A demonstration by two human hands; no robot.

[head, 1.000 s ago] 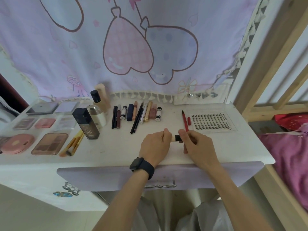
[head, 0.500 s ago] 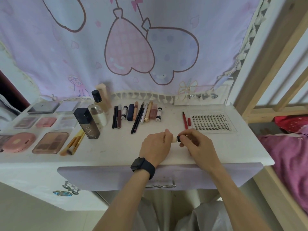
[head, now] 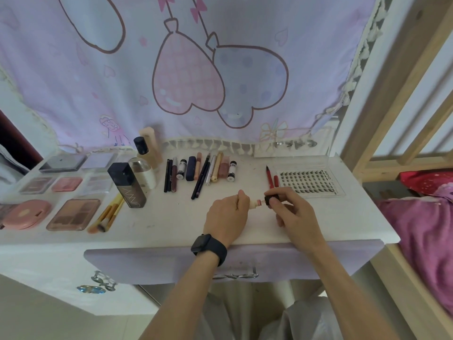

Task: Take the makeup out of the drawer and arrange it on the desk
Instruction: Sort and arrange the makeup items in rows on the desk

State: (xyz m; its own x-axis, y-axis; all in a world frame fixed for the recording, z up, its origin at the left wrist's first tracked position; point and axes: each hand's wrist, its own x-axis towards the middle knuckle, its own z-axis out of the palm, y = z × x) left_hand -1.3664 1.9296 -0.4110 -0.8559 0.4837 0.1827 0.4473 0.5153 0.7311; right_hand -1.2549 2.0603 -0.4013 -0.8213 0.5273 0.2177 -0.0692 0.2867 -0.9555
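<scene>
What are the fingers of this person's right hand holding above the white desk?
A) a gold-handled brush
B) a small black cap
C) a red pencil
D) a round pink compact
B: the right hand pinches a small black cap at the tip of the pale little tube, which the left hand grips.

Both forearms bare, reaching forward from the lower edge and converging over the near side of the bench (head: 171, 224). Left hand (head: 228, 214): back up, fingers curled in a fist round a small tube (head: 255, 203). Right hand (head: 295, 215): thumb and forefinger pinch the dark cap (head: 269, 200) at the tube's end, other fingers loosely curled. Hands near, not touching.
</scene>
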